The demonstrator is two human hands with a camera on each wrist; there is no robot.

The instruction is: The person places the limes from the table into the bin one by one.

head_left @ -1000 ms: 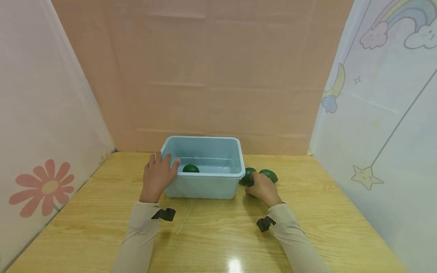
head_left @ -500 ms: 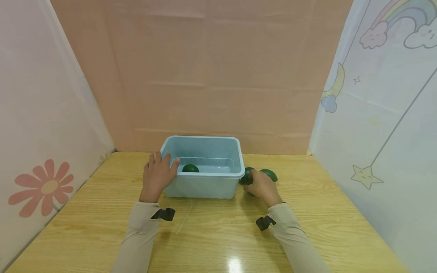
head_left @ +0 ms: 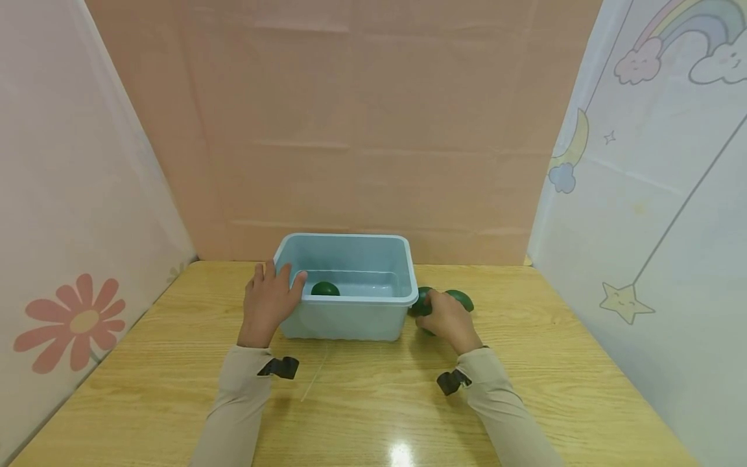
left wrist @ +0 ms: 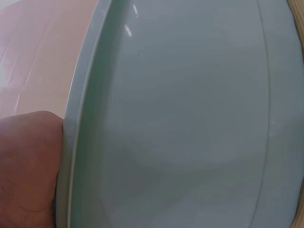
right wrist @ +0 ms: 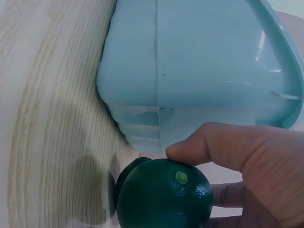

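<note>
On the wooden counter (head_left: 373, 415) stood the pale blue tub (head_left: 350, 318), one green lime (head_left: 325, 289) already inside, and my left hand (head_left: 270, 305) braced its left rim with straight fingers. My right hand's (head_left: 446, 321) grip had curled round a second lime (right wrist: 164, 194) just beside the tub's right wall, another lime (head_left: 461, 299) close by. I judged the pick-up step in hand; next called for lifting over the rim.

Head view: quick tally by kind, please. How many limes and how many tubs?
Limes: 3, one inside the tub, one held by the right hand, one beyond it on the table.
Light blue tubs: 1.
Total: 4.
</note>
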